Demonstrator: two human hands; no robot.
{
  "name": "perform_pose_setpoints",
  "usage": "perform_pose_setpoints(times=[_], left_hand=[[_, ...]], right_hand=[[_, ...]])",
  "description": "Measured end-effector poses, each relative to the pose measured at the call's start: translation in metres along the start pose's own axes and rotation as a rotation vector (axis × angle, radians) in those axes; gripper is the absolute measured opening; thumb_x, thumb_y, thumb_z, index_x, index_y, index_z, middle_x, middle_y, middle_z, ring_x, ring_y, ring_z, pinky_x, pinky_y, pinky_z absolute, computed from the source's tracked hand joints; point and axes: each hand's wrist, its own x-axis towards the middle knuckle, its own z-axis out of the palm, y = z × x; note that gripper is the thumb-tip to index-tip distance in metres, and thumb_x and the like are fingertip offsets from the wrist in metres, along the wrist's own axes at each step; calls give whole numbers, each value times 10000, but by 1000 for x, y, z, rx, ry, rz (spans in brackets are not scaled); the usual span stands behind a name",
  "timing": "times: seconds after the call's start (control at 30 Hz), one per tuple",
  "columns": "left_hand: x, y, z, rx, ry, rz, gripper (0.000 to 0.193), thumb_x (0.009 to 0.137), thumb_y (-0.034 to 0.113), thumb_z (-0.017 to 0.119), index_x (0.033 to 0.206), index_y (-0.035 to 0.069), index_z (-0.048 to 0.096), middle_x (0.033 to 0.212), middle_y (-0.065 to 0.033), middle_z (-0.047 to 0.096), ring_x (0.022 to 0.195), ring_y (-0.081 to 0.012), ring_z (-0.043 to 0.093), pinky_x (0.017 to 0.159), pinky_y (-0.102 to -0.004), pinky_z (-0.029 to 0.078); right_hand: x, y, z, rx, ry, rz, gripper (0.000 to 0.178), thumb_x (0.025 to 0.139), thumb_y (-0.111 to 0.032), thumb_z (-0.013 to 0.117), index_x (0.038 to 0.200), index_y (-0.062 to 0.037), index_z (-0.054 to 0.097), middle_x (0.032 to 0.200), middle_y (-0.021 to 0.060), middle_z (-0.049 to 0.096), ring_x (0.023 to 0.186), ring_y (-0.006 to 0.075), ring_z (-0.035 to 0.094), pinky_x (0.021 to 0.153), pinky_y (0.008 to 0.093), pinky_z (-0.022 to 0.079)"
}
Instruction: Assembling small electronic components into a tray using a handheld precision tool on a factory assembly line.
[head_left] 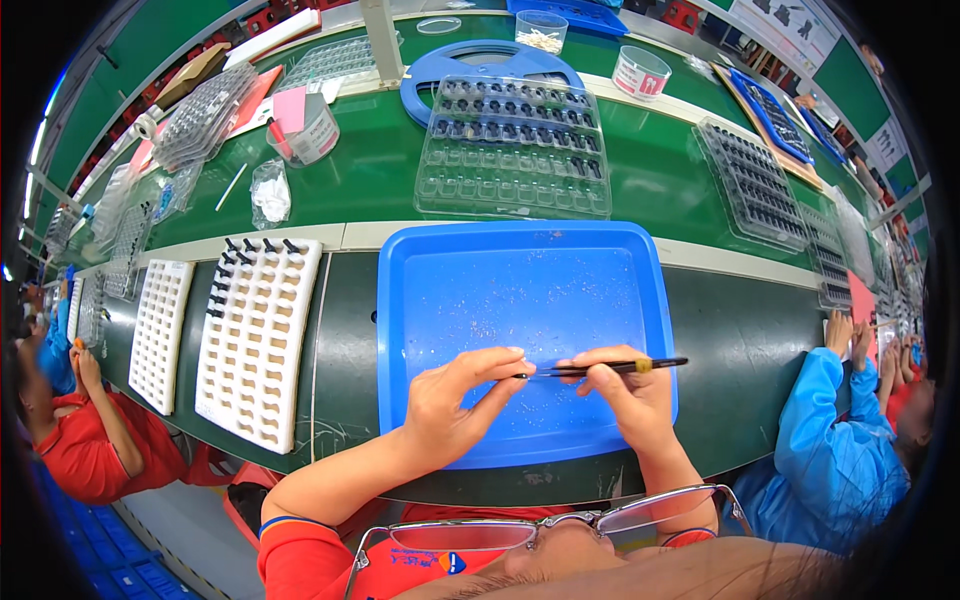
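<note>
My left hand is closed in a pinch over the blue tray, with a small black part between thumb and fingertips. In my right hand lies a pair of slim black tweezers with a yellow band, held like a pen. Their thin tip points left and reaches the black part; whether it grips the part I cannot tell. Pale crumbs are scattered over the tray's floor beneath both hands.
Left of the tray stand a white foam rack partly filled with black parts and another white rack. Beyond it are a clear blister tray, a blue reel and tubs. Co-workers sit on either side, one in a blue sleeve.
</note>
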Motion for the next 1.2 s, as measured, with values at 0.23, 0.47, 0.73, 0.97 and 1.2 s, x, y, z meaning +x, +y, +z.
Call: perform_pose_setpoints(times=[0.23, 0.47, 0.73, 0.97, 1.2], left_hand=[[1, -1, -1, -159, -16, -158, 363, 853, -47, 665, 1182, -2, 520, 984, -117, 718, 953, -190, 690, 817, -286, 549], [1, -3, -1, -304, -11, -277, 366, 871, -57, 636, 1207, 2, 503, 992, -145, 704, 962, -205, 685, 820, -307, 571], [2, -3, -1, -295, -20, -275, 348, 874, -53, 635, 1194, 8, 515, 991, -145, 707, 952, -202, 689, 811, -299, 573], [2, -2, -1, -298, -29, -289, 330, 874, -47, 640, 1178, 8, 526, 990, -148, 708, 952, -202, 690, 817, -307, 574], [2, -2, -1, -311, -27, -287, 319, 876, -50, 636, 1172, 7, 532, 992, -152, 706, 957, -203, 689, 820, -308, 572]], right_hand=[[1, -1, 4, -397, -112, 90, 131, 905, -94, 644, 997, -12, 689, 920, 95, 709, 798, 153, 660, 722, 292, 522], [2, 4, 8, -534, -167, 48, 115, 884, -90, 659, 971, -22, 690, 872, 119, 699, 736, 209, 672, 668, 300, 512], [1, 0, 9, -556, -203, 62, 116, 879, -78, 663, 973, -16, 697, 890, 108, 710, 774, 192, 676, 701, 295, 517], [1, 0, 9, -542, -233, 65, 130, 874, -57, 667, 990, -10, 702, 932, 103, 719, 831, 179, 678, 744, 291, 524], [2, -1, 8, -539, -228, 62, 126, 873, -49, 667, 989, -12, 703, 938, 108, 717, 843, 182, 678, 764, 293, 527]])
